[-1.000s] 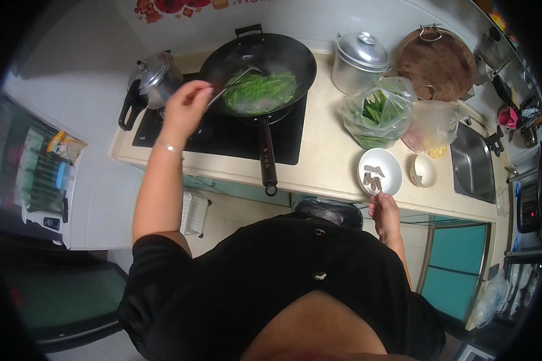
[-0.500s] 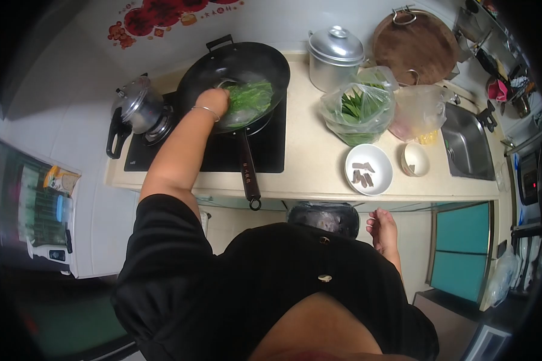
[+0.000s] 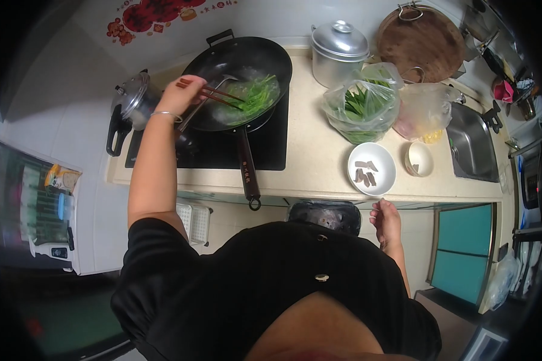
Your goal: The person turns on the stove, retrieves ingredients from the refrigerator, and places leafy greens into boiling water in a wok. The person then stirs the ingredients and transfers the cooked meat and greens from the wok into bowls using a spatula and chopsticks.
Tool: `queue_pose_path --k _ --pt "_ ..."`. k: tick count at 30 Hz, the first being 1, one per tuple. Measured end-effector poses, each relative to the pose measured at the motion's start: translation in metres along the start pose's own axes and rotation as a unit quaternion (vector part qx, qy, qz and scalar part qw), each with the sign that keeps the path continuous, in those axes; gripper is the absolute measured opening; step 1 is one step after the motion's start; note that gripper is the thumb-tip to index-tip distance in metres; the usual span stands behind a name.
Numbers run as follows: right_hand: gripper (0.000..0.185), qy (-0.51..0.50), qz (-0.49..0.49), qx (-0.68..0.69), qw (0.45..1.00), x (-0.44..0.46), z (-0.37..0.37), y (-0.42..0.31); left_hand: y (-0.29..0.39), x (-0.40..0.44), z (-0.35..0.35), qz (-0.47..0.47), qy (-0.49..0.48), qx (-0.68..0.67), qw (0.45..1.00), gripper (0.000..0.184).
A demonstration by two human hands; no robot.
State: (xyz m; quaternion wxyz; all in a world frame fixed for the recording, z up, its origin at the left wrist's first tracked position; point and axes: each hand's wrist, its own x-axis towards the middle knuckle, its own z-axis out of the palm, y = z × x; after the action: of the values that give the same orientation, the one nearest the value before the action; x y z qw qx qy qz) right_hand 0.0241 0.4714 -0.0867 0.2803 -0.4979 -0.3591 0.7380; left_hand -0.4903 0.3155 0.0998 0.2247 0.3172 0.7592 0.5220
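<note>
Reddish-brown chopsticks (image 3: 226,96) are pinched in my left hand (image 3: 186,91), at the left rim of the black wok (image 3: 208,66). Their tips touch the green leafy vegetables (image 3: 259,96), which sit in steaming liquid. A metal utensil (image 3: 194,111) leans over the same rim, its head inside the wok. Just below the white bowl (image 3: 386,157), my right hand (image 3: 385,221) is at the counter's front edge, fingers loosely bent and partly apart, with nothing visible in them. Several greyish-brown strips (image 3: 365,175) lie in that bowl.
The wok's long handle (image 3: 247,162) points toward me over the cooktop (image 3: 274,147). A pressure cooker (image 3: 132,99) stands left. Behind the bowls are a bag of greens (image 3: 358,114), a lidded pot (image 3: 340,54) and a round board (image 3: 421,45). The sink (image 3: 473,144) is right.
Half a second ago my left hand was over the wok's inside; it has drawn back left, and the chopsticks now show. My right hand has risen slightly toward the counter edge. The greens are bunched more.
</note>
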Motion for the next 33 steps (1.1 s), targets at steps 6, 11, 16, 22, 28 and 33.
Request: queue_pose_path --k 6,11,16,22,28,33 --pt "0.015 0.003 0.017 0.006 1.000 0.002 0.003 0.000 -0.013 0.011 -0.015 -0.080 0.095 0.021 0.992 0.018" --pt "0.014 -0.001 0.018 0.010 1.000 0.006 0.005 -0.001 -0.043 0.036 0.012 -0.128 0.158 -0.021 0.979 0.018" --pt "0.015 -0.002 0.011 0.000 1.000 0.012 -0.001 0.000 -0.058 0.054 0.042 -0.153 0.201 -0.181 0.951 0.016" --pt "0.025 0.135 -0.020 -0.074 0.988 0.019 -0.011 0.000 -0.056 0.057 0.058 -0.103 0.172 -0.197 0.960 0.025" --pt "0.040 0.044 0.006 -0.015 0.999 0.029 0.002 -0.006 -0.054 0.049 0.057 -0.105 0.162 -0.226 0.955 0.029" --pt "0.043 -0.015 -0.013 0.029 0.999 0.041 0.013 -0.003 -0.065 0.049 0.045 -0.151 0.177 -0.290 0.928 0.030"
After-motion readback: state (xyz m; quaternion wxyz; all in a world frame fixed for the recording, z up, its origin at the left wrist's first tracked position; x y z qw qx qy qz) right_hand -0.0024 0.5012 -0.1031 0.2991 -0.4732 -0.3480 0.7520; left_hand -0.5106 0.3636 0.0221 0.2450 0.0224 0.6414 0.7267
